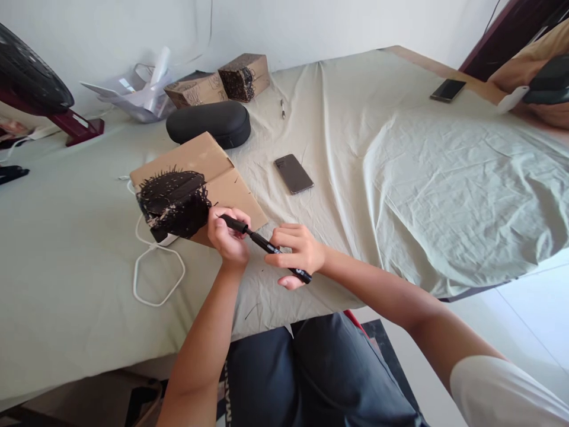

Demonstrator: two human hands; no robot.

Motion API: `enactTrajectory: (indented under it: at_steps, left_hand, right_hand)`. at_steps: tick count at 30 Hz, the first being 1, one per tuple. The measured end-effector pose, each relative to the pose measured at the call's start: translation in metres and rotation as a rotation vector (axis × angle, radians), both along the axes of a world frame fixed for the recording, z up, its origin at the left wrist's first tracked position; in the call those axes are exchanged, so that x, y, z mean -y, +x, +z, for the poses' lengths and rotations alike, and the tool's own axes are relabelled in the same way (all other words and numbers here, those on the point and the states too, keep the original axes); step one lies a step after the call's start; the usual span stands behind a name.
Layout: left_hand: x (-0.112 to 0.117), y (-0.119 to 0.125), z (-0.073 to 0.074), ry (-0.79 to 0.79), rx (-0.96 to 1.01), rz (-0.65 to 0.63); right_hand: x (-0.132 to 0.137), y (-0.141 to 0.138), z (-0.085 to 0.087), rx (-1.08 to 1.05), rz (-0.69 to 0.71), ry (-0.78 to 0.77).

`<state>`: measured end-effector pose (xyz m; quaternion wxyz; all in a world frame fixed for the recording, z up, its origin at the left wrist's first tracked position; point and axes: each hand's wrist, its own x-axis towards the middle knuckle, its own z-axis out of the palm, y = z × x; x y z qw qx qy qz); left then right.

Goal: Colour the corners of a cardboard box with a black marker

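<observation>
In the head view, the left hand (229,242) curls its fingers around a black cap (234,223), in line with the narrow end of a black marker (263,242). The right hand (302,252) grips the marker's barrel, which slants above the near part of the cloth-covered bench (347,178). Just beside the left hand sits a cardboard box (237,196), heavily inked black on one side; a phone (294,174) lies beyond the right hand.
</observation>
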<state>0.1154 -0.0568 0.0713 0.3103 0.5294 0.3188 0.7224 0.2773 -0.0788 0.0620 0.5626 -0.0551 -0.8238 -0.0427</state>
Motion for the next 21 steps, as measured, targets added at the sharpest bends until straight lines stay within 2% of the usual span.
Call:
enactTrajectory:
  at_steps: [4,10,16,21]
  left_hand:
    - [-0.001,0.001,0.000,-0.075,-0.043,0.046]
    - [0.000,0.000,-0.004,-0.133,-0.125,0.040]
    - [0.002,-0.004,-0.015,-0.171,-0.326,0.062]
    - [0.003,-0.002,-0.023,-0.153,-0.403,0.062]
  right_hand:
    - [0.001,-0.001,-0.002,-0.009,0.017,-0.037]
    - [0.002,0.000,-0.004,-0.028,0.017,-0.082]
    - [0.001,0.000,-0.007,-0.011,-0.073,-0.116]
    - [-0.002,-0.001,-0.013,0.022,-0.130,-0.165]
